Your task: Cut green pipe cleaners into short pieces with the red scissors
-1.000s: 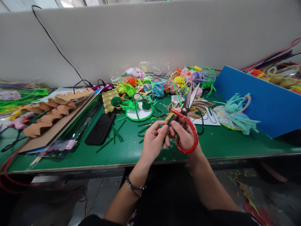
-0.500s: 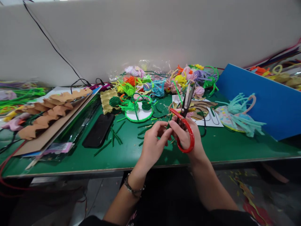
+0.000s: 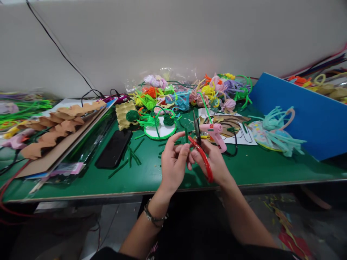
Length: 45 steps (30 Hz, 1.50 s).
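My right hand (image 3: 213,160) is closed around red-handled scissors (image 3: 208,168), whose dark blades point up and away. In my left hand (image 3: 175,160), a short dark green pipe cleaner piece (image 3: 186,135) stands upright between finger and thumb, close beside the scissors. Just beyond my right hand lies a pink glue gun (image 3: 217,134) on a printed white sheet (image 3: 248,137). Ahead of my left hand sits a white disc (image 3: 166,130) edged in green, carrying green pipe cleaner shapes. Cut green pieces (image 3: 131,159) are scattered on the table to the left.
A black phone (image 3: 114,150) lies left on the green table (image 3: 146,180). Cardboard and egg-carton strips (image 3: 58,130) cover the far left. Colourful pipe cleaner flowers (image 3: 179,97) pile along the wall. A blue board (image 3: 298,115) leans at right behind a teal pipe cleaner piece (image 3: 276,126).
The scissors have turned and moved left and down with my right hand, uncovering the pink glue gun. My left hand has shifted slightly, and the green piece now points upward.
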Motion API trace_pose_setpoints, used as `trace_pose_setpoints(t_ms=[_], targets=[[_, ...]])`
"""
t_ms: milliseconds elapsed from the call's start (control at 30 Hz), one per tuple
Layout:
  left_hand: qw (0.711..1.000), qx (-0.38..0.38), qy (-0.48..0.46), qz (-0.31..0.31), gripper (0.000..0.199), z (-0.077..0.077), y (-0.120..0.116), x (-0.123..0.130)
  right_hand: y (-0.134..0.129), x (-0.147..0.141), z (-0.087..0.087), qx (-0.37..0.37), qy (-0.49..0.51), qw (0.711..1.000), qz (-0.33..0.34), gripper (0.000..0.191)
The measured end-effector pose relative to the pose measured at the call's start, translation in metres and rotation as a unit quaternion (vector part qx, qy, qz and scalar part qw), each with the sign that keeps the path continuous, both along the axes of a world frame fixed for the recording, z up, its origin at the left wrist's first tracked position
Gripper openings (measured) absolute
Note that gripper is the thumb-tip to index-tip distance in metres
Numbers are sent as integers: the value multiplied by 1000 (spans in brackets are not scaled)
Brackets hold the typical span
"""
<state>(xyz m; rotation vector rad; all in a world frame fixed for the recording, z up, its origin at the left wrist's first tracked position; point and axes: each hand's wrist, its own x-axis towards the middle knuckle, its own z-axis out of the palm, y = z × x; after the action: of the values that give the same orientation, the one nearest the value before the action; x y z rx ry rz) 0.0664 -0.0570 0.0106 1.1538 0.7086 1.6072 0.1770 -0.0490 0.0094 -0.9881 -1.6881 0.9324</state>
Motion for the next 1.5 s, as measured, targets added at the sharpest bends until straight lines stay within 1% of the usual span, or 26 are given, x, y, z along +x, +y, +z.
trace_pose_setpoints(t_ms=[100,167,333,467,567,667,733,933,1033,1167,1233,1500], targets=[[999,-10,-37,-22,26,0,-3,-1,-5,0,1,17,-2,998,54,21],[997,-22,-64,-49,22,0,-4,-2,-8,-1,4,32,-25,997,64,24],[986,-41,-126,-103,17,0,-5,-4,-11,1,5,37,-100,993,45,38],[981,-48,-132,-133,16,-1,-7,-4,-12,1,3,86,-142,986,32,56],[977,-57,-129,-161,18,0,-9,-5,-13,1,4,93,-154,983,43,68],[968,-78,-128,-202,20,1,-11,-6,-15,0,6,87,-155,983,53,71],[963,-86,-137,-218,21,3,-11,-7,-15,1,6,81,-156,983,59,72],[962,-74,-155,-213,20,4,-13,-8,-17,2,3,57,-151,985,69,76],[963,-69,-153,-210,21,4,-13,-8,-19,3,3,65,-145,985,70,71],[965,-76,-134,-211,23,5,-14,-9,-21,3,5,71,-147,985,60,59],[965,-81,-124,-216,23,5,-14,-9,-21,3,5,70,-147,985,57,57],[964,-104,-100,-224,25,5,-9,-12,-18,2,4,70,-145,985,62,70]])
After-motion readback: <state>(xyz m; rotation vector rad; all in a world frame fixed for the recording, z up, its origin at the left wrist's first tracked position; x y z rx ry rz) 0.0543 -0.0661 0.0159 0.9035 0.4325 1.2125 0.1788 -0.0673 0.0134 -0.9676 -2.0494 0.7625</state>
